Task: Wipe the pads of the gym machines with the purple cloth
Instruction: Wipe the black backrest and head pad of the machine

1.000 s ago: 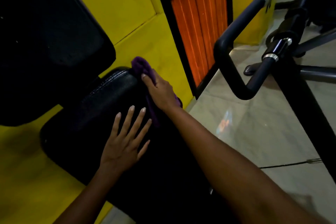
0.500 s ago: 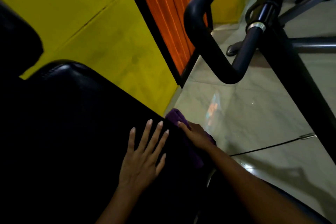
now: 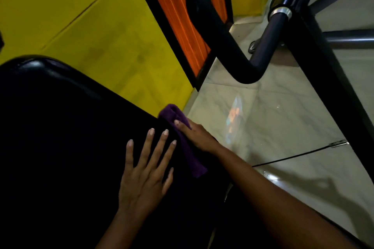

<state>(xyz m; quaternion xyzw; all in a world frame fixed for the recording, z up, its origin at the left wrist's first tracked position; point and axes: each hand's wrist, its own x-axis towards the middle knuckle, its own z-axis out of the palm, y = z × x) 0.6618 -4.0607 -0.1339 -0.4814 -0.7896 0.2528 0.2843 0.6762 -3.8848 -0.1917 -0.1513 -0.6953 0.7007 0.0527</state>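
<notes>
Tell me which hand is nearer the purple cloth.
Right. The right hand rests on the purple cloth at the edge of the black pad; the left hand lies flat on the pad beside the cloth, fingers spread.

The pad (image 3: 60,127) looks like glossy black vinyl; the cloth (image 3: 188,147) is fuzzy purple fabric; the floor (image 3: 283,117) is polished marble-like tile; the handle (image 3: 212,26) is matt black.

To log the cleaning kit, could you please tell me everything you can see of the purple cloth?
The purple cloth is soft, fuzzy-looking fabric, folded into a long narrow strip. It lies along the right edge of the black pad, its rolled far end poking past the edge. The right hand presses on it, thumb laid along it, other fingers hidden. The left hand rests flat beside it.
</notes>
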